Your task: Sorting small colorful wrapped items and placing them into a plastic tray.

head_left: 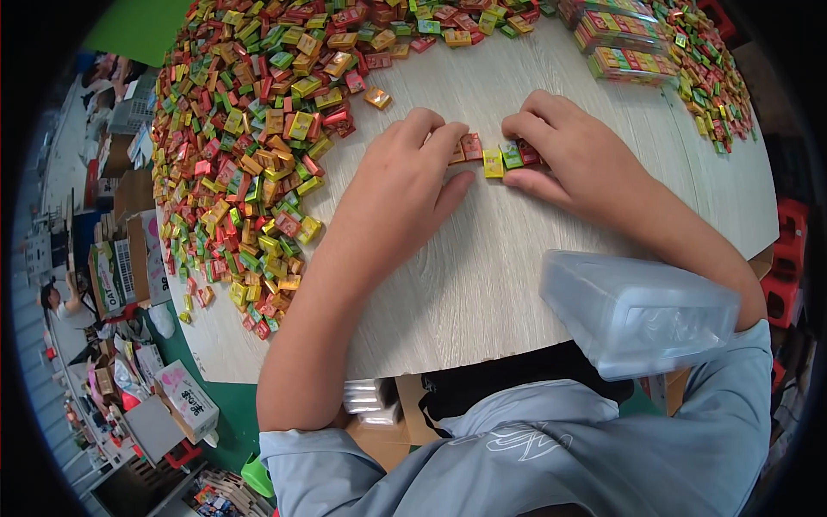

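small packets between the hands: orange, yellow, green, red | heap of packets at 10 o'clock: mixed red, orange, yellow, green | table: pale wood grain | plastic box at 4 o'clock: frosted clear | sleeve: light blue-grey | floor at 11 o'clock: green

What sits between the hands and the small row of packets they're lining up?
Nothing visible. The left hand and right hand both touch the row of packets on the wooden table. The big pile lies off to the left, apart.
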{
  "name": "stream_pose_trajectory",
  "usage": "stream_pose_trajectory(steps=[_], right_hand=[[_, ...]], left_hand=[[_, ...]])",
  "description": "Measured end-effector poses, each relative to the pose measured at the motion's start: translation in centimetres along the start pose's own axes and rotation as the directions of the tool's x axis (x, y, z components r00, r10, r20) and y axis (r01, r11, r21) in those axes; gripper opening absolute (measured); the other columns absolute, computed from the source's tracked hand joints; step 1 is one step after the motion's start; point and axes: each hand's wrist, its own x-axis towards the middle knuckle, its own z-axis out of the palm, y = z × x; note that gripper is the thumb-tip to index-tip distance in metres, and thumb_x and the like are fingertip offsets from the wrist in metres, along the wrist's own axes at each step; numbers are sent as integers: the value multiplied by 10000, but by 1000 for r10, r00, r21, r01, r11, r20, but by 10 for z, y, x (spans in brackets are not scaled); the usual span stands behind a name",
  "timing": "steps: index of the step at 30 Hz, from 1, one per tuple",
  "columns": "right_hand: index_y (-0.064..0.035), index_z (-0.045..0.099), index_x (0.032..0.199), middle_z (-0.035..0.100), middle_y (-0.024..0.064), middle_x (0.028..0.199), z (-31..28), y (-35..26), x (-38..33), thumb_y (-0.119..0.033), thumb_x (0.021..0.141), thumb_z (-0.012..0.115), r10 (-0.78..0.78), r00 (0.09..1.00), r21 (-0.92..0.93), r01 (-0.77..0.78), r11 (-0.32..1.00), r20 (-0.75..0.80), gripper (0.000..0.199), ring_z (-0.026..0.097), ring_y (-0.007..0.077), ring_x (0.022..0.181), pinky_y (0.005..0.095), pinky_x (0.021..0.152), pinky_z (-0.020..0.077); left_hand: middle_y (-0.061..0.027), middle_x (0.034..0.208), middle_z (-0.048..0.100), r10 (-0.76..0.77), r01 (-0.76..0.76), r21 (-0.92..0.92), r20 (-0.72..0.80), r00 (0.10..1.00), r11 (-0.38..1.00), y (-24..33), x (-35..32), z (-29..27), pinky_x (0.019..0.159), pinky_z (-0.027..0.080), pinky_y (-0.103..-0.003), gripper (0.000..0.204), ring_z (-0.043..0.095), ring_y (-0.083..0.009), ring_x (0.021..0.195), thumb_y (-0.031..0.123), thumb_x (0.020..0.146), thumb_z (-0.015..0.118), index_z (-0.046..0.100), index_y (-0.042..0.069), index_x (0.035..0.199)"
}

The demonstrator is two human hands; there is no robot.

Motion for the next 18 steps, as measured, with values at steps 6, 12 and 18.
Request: stream_pose_trajectory(steps=[6,12,18], right_hand=[[-47,622,1172,589,117,1090,5,0,2,-242,871,774,-34,999,-45,32,998,-32,389,622,322,993,428,858,526],[-54,626,1166,592,115,1083,6,1,3,-234,864,766,-22,999,-29,21,999,-36,378,619,324,983,427,849,525],[-68,645,1159,597,113,1072,7,1,3,-260,850,785,-40,998,-55,37,998,-55,390,623,319,981,429,831,524]], left_hand=[[-147,1124,639,-22,22,23,-18,1000,999,4,1,-2,833,551,-443,372,674,-346,939,152,925,764,673,51,1271],[-133,1064,659,-47,47,-3,-47,998,999,5,2,-1,765,560,-427,314,687,-330,875,158,914,785,720,68,1208],[-137,1013,635,-27,27,-18,-32,999,999,6,0,2,790,553,-456,298,675,-355,879,198,900,789,704,57,1148]])
